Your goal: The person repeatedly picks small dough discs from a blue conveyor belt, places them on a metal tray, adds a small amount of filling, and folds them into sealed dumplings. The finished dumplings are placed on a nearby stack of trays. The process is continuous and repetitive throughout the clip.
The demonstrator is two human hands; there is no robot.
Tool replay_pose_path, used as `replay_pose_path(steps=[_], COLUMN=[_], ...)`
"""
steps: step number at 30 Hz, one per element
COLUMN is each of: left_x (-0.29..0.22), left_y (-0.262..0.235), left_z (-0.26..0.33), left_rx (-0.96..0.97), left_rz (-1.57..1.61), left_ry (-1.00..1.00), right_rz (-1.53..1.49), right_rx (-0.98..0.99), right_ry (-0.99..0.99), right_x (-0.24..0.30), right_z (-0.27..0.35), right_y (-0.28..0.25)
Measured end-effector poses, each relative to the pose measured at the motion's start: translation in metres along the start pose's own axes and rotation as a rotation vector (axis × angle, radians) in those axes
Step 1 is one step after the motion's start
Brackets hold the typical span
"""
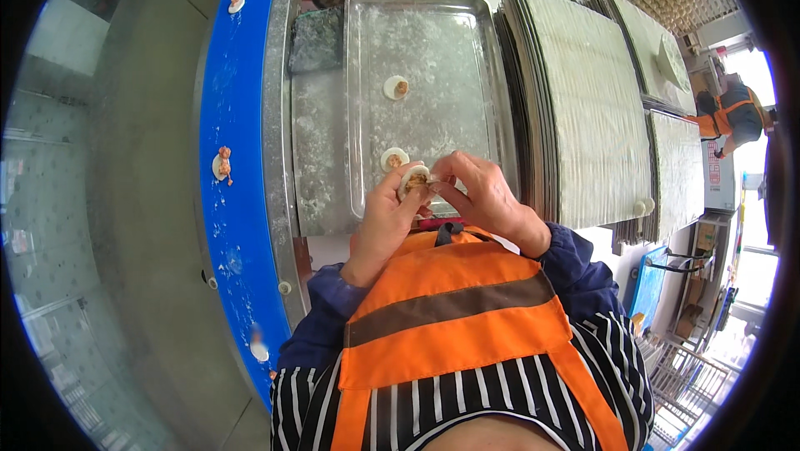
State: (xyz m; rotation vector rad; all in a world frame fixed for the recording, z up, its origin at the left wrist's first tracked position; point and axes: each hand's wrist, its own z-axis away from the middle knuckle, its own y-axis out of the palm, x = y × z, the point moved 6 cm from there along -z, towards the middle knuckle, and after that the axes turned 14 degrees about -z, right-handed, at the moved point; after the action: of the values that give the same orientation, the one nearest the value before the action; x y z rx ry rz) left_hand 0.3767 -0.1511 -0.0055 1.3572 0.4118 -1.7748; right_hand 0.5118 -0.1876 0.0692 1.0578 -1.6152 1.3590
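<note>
Just above the orange apron bib (450,301), both hands are meeting over the near edge of the metal tray (425,26). Between them is sitting a dumpling wrapper (414,177), a small pale round of dough with a dab of brownish filling showing in its middle, its rim curling upward. The left hand (385,222) is cupping the wrapper from below, fingers bent around it in a loose grasp. The right hand (487,197) is coming in from the side, its thumb and forefinger pinching at the wrapper's right rim while the other fingers are lying half curled.

The tray, dusted with flour, is holding two more filled rounds: one filled wrapper (393,158) lying by the near edge, just beside the hands, and another filled wrapper (396,87) resting near the tray's middle, well apart from the first.

To the left, a blue conveyor belt (237,226) is carrying further filled rounds (222,165) spaced along it. To the right of the tray, a stack of grey ribbed trays (583,109) is leaning in overlapping rows.
</note>
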Motion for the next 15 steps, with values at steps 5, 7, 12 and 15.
replay_pose_path(steps=[5, 7, 12, 15], left_x=[-0.002, -0.01, -0.009, -0.01], left_y=[-0.017, -0.02, -0.034, -0.041], left_z=[-0.019, -0.03, -0.058, -0.07], left_rx=[-0.053, -0.082, -0.09, -0.06], left_rz=[-0.358, -0.499, -0.21, -0.216], left_ry=[0.048, 0.123, 0.126, 0.065], right_rz=[0.054, 0.041, 0.04, 0.06], right_rx=[0.065, 0.083, 0.121, 0.116], right_ry=[-0.049, -0.024, -0.043, -0.018], right_x=[-0.016, -0.023, -0.04, -0.048], right_z=[-0.022, -0.032, -0.058, -0.067], right_y=[0.004, 0.005, 0.005, 0.008])
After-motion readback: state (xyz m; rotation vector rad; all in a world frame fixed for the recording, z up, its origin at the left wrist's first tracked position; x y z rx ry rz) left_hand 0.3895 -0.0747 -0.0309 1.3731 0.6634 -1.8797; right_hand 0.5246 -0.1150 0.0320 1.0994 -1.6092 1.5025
